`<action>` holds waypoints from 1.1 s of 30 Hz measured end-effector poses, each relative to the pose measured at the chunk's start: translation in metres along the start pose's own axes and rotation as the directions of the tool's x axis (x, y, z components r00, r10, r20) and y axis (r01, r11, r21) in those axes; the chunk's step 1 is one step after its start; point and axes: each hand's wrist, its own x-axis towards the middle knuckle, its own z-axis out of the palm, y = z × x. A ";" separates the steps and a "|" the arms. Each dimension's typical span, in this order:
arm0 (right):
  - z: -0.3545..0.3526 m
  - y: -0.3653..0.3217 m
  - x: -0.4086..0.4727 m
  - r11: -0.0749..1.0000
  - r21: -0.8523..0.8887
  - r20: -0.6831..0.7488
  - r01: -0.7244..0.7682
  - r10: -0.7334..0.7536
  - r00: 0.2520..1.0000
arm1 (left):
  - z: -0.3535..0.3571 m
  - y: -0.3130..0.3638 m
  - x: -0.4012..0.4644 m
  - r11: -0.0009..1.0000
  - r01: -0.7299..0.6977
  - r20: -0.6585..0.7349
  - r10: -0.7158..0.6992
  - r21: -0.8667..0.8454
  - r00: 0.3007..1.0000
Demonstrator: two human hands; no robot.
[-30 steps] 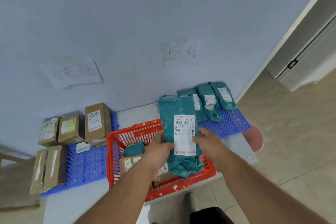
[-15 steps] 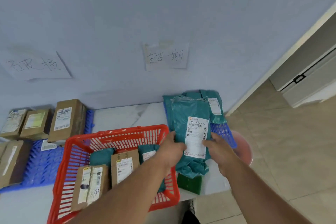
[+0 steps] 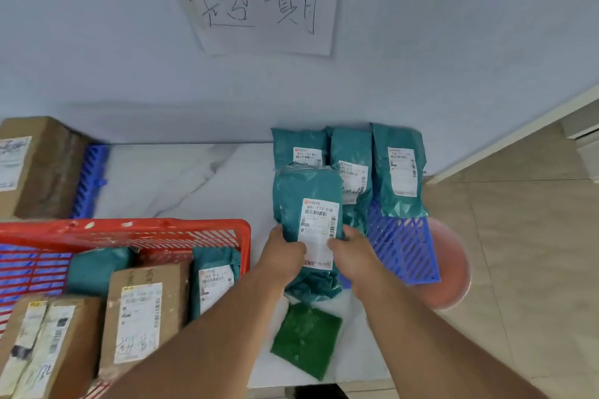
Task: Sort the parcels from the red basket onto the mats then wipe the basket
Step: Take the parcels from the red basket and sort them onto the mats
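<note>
Teal parcel [image 3: 308, 204] has moved right since 0.5 s ago, out past the red basket [image 3: 241, 230], now over the right blue mat [image 3: 402, 246]. Left hand [image 3: 283, 257] and right hand [image 3: 351, 256] both pinch its near end. White marble surface [image 3: 168, 178], blue wall, tiled floor. Three teal parcels lie on that mat; basket holds two teal, three cardboard.

Even, soft daylight; wide-angle bending at edges, slight overall blur.

Basket [image 3: 194, 230] left of mat [image 3: 402, 246] bearing parcels [image 3: 400, 172].
</note>
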 end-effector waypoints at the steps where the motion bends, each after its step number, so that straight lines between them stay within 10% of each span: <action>1: 0.002 0.001 0.007 1.000 -0.007 0.012 -0.007 0.007 1.000 | 0.001 -0.003 0.010 1.000 0.020 -0.007 -0.020 0.020 1.000; 15: -0.002 -0.030 -0.150 1.000 -0.018 -0.024 -0.015 0.014 1.000 | -0.069 -0.023 -0.136 0.996 -0.062 0.157 0.051 0.068 0.986; 23: 0.114 -0.026 -0.256 0.991 0.063 -0.026 0.118 -0.116 0.993 | -0.230 -0.123 -0.177 1.000 -0.001 -0.017 0.001 0.005 1.000; 33: 0.262 0.013 -0.293 0.994 -0.008 0.078 -0.105 0.105 0.991 | -0.357 -0.205 -0.180 0.994 0.104 -0.153 -0.106 -0.025 0.982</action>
